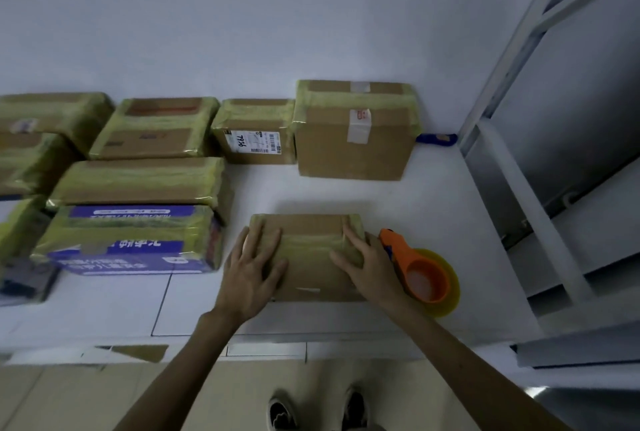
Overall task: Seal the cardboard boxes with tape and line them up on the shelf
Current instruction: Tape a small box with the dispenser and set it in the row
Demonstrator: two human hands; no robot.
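Note:
A small cardboard box [308,250] with a band of yellowish tape across its top lies on the white shelf surface [433,195] in front of me. My left hand [252,271] rests flat on the box's left part, fingers straight and spread. My right hand [367,264] lies flat on its right part, fingers straight over the tape. An orange tape dispenser [419,267] with a yellowish roll sits right of the box, beside my right wrist.
Several taped boxes stand along the wall: a tall one [353,139], one with a shipping label [256,136], and a blue printed one [131,243] at the left. A blue object [438,138] lies by the wall. A metal frame [512,160] rises at the right.

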